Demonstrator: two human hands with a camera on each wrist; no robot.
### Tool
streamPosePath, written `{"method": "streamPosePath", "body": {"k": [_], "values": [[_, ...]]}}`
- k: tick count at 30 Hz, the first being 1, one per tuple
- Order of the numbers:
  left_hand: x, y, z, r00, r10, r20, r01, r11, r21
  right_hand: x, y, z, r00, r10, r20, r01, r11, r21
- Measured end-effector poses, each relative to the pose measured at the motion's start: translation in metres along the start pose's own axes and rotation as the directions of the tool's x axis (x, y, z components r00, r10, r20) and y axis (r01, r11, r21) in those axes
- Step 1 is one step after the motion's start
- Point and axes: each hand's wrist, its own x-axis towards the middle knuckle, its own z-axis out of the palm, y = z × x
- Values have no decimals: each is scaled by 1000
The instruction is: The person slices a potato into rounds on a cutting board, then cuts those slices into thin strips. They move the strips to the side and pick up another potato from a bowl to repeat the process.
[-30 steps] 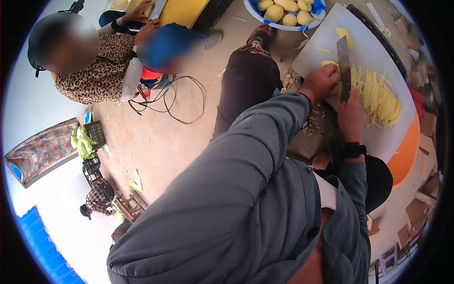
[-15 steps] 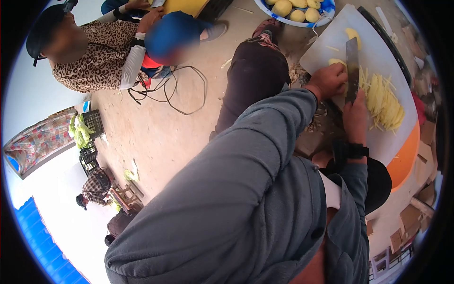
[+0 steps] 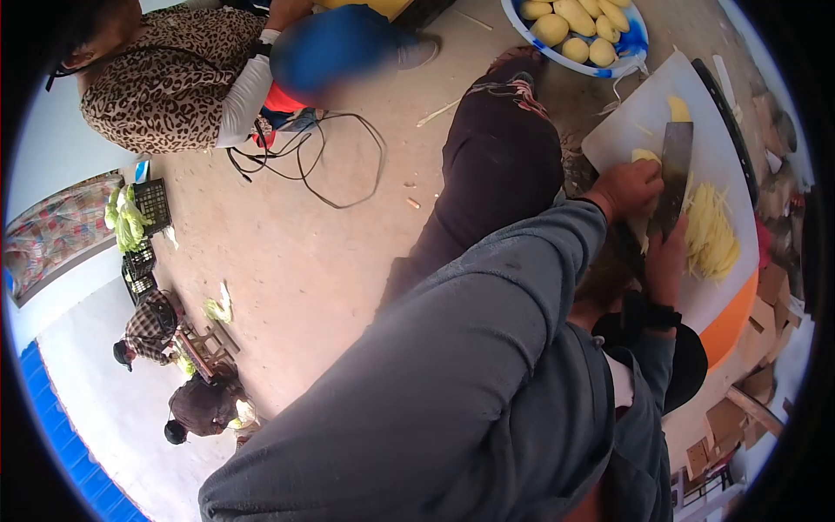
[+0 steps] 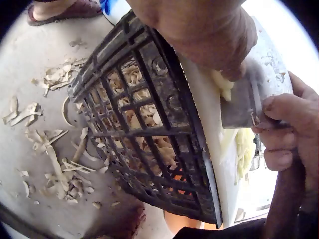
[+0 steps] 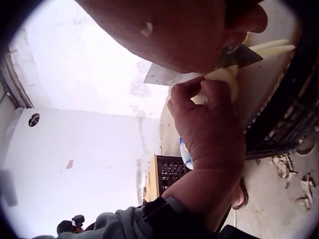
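Observation:
My right hand point(image 3: 667, 261) grips a cleaver point(image 3: 675, 165), its broad blade standing over a white cutting board point(image 3: 622, 132). Just left of the blade, my left hand point(image 3: 628, 187) holds a peeled potato point(image 5: 230, 82) with bent fingers, the knuckles close to the steel. In the left wrist view, part of that potato shows beneath the hand, right at the blade. A heap of potato shreds point(image 3: 715, 237) lies on the board to the right of the cleaver. One cut potato piece point(image 3: 678, 109) sits beyond the blade's tip.
A black plastic crate point(image 4: 144, 132) stands under the board, with peelings point(image 4: 60, 174) in and beside it. A blue-and-white basin point(image 3: 518, 24) of peeled potatoes is beyond the board. An orange container point(image 3: 729, 324) sits below the board. Another person point(image 3: 165, 87) sits at left near a black cable point(image 3: 383, 165).
The head view has shifted, so the board, basin and hands appear farther right and lower. Both hands stay at the board, the cleaver still beside the left hand's fingers.

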Motion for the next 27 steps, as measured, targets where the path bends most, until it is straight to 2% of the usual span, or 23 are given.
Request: {"method": "streamPosePath", "body": {"k": [3, 5, 12, 14, 27], "values": [[1, 1, 0, 1000, -1, -2, 1, 1000, -5, 1, 3, 0, 1000, 20, 20, -20, 1000, 21], [0, 1, 0, 1000, -4, 2, 4, 1000, -12, 0, 9, 3, 1000, -26, -14, 26, 1000, -14], [1, 3, -1, 999, -2, -41, 1, 1000, -12, -1, 10, 2, 1000, 12, -4, -12, 996, -87], [2, 4, -2, 999, 1, -39, -1, 1000, -12, -2, 9, 2, 999, -28, -27, 25, 994, -107], [-4, 6, -2, 999, 10, -31, -9, 1000, 19, -7, 14, 7, 999, -12, -31, 9, 995, -95]]}}
